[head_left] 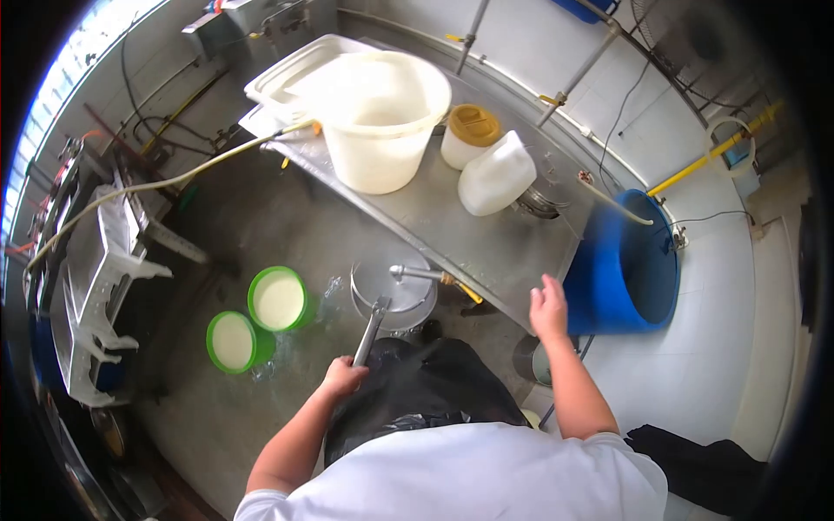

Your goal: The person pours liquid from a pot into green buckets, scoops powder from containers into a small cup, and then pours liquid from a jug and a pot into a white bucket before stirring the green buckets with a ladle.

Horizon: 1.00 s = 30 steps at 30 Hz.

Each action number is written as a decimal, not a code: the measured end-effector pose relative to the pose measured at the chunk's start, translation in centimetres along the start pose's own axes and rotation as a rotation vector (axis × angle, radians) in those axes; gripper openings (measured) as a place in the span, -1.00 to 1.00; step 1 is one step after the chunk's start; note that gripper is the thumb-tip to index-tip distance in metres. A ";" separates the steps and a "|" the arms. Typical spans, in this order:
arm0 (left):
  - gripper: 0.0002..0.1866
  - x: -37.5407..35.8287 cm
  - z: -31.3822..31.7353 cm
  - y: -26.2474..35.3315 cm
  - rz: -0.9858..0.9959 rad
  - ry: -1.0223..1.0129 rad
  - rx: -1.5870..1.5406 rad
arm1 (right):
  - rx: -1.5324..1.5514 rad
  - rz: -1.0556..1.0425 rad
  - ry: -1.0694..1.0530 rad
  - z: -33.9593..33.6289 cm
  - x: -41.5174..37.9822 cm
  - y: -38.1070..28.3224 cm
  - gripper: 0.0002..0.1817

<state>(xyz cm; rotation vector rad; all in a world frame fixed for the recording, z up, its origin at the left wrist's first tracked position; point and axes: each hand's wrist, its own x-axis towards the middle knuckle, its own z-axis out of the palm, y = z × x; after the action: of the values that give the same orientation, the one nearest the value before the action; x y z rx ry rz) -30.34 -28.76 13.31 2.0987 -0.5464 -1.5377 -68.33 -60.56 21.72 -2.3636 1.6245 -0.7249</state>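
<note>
My left hand (pixel 346 378) is wrapped round a long metal handle (pixel 371 332), its far end over the rim of a round grey bucket (pixel 420 316) on the floor. A metal outlet pipe with a yellow-handled valve (pixel 465 290) juts from the steel table over that bucket. My right hand (pixel 549 310) is raised beside the table's near right corner, fingers apart and holding nothing. To the left on the floor stand two green buckets (pixel 306 300) filled with a creamy white liquid.
On the steel table (pixel 434 230) stand a large white tub (pixel 373 161), a brown-lidded container (pixel 465 152) and a white jug (pixel 497 178). A blue barrel (pixel 599 278) is at the right. A hose (pixel 187 176) runs in from the left. The floor looks wet.
</note>
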 end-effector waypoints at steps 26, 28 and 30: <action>-0.68 1.8 9.1 5.6 -0.252 0.100 -0.332 | -0.804 0.176 -0.784 7.1 57.1 4.5 -0.43; -0.70 3.3 9.2 0.6 -0.168 0.119 -0.184 | -0.677 0.164 -0.688 9.4 57.8 6.4 -0.50; -0.70 2.1 9.3 3.5 -0.178 0.119 -0.218 | -0.505 -0.024 -0.488 7.9 55.1 8.8 -0.53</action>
<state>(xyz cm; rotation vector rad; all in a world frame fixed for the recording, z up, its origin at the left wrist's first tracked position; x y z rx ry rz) -38.71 -34.13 11.40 2.0966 -0.1455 -1.4801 -56.16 -115.34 27.11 -2.5938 1.6858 0.2969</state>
